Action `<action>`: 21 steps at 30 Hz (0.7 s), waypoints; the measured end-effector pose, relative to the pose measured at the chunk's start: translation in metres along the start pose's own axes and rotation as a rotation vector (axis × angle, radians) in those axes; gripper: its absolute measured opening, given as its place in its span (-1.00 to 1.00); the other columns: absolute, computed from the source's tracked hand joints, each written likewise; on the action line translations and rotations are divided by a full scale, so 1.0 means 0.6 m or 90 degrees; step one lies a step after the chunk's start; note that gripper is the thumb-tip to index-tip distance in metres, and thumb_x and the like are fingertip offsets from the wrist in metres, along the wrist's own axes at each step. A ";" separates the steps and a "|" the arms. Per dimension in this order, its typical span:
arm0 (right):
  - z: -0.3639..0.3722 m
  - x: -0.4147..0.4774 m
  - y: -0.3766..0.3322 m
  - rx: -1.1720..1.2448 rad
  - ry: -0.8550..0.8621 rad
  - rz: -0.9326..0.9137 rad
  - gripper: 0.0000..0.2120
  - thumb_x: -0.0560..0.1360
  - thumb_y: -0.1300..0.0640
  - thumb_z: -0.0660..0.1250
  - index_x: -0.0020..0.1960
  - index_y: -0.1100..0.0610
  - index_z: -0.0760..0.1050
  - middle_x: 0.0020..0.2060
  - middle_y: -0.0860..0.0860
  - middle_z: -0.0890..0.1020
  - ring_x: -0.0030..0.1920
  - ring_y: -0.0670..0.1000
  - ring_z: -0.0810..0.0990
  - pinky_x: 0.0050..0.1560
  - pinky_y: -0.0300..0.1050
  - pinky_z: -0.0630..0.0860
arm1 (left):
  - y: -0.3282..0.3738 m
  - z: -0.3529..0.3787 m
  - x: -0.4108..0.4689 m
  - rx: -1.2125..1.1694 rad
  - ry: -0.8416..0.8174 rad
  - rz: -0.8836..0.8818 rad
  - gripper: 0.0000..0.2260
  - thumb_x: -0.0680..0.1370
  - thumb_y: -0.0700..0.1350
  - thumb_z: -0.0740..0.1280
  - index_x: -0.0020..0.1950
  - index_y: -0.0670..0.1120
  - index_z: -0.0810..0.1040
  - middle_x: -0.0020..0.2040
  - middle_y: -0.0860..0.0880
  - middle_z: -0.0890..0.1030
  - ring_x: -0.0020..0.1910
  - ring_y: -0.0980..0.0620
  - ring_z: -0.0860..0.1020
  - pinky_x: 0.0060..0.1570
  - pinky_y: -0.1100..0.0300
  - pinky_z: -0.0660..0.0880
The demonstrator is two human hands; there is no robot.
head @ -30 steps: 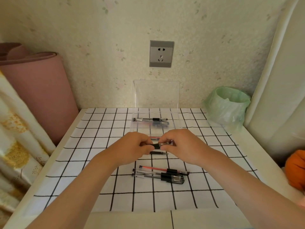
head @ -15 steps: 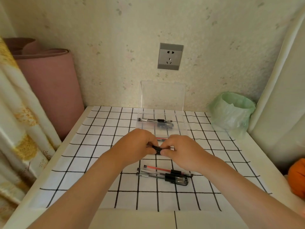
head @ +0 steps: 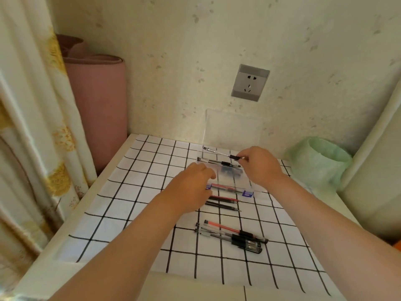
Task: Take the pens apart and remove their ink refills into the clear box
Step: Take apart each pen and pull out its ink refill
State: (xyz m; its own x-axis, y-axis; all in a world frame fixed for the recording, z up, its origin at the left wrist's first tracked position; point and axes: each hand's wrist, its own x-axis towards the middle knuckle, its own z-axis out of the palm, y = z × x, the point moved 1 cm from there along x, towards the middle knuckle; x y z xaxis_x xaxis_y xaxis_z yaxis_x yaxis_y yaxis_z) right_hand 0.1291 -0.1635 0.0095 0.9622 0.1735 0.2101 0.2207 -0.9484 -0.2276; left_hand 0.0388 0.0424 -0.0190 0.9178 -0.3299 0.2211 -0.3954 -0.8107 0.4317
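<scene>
Pen barrel [head: 219, 153] pinched in right fingers [head: 243, 157], above clear box [head: 247, 185]

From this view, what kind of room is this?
Probably a home room, not a lab: floral curtain, wallpapered wall with a socket, a rolled pink mat beside a small table under a checked cloth.

Setting: a home room, likely a bedroom corner. Evidence: floral-print wallpaper [head: 217, 51] with a wall socket [head: 250, 83]; patterned curtain [head: 32, 127] at left; rolled pink mat [head: 97, 109] standing in the far-left corner; small bin with green liner [head: 321, 161] at far right; grid-pattern cloth [head: 141, 192] on the surface.
</scene>
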 end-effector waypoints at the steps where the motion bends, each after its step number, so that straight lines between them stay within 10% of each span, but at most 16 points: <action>1: 0.005 0.012 -0.003 -0.025 -0.010 0.003 -0.77 0.58 0.08 0.25 0.14 -0.04 0.63 -0.06 -0.05 0.62 -0.17 -0.01 0.53 -0.21 -0.13 0.46 | -0.002 0.003 -0.002 0.002 -0.014 -0.001 -0.61 0.57 -0.05 0.32 0.40 0.02 0.41 0.30 0.04 0.42 0.28 0.06 0.34 0.21 0.18 0.40; 9: 0.035 0.048 -0.008 -0.205 -0.116 0.037 -0.76 0.54 0.15 0.25 0.09 -0.04 0.65 -0.07 -0.02 0.66 -0.09 0.05 0.61 -0.17 -0.12 0.51 | -0.009 0.003 -0.002 0.023 -0.051 0.006 -0.55 0.57 0.00 0.30 0.45 0.00 0.37 0.30 0.02 0.39 0.28 0.02 0.34 0.18 0.14 0.42; 15: 0.048 0.044 0.020 -0.005 -0.164 0.019 -0.68 0.62 0.18 0.16 0.29 0.00 0.56 0.30 0.01 0.56 0.25 0.06 0.53 0.24 -0.13 0.43 | -0.008 0.002 0.002 0.028 -0.053 0.003 -0.54 0.58 0.02 0.28 0.47 0.01 0.35 0.34 0.01 0.39 0.31 0.02 0.33 0.25 0.11 0.39; 21: 0.007 -0.014 0.008 0.063 -0.084 -0.047 -0.71 0.60 0.19 0.20 0.20 -0.03 0.60 0.20 -0.03 0.58 0.17 0.01 0.54 0.23 -0.09 0.45 | 0.010 0.000 0.002 0.043 0.001 0.040 -0.60 0.56 -0.01 0.32 0.40 0.02 0.43 0.27 0.05 0.44 0.30 0.04 0.32 0.28 0.12 0.37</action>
State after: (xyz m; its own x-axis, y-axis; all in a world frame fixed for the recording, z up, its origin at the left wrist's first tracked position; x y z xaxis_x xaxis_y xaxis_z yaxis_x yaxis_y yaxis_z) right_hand 0.1230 -0.1683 0.0025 0.9540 0.2812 0.1040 0.2998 -0.9020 -0.3106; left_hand 0.0375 0.0372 -0.0160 0.8910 -0.3804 0.2480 -0.4490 -0.8193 0.3566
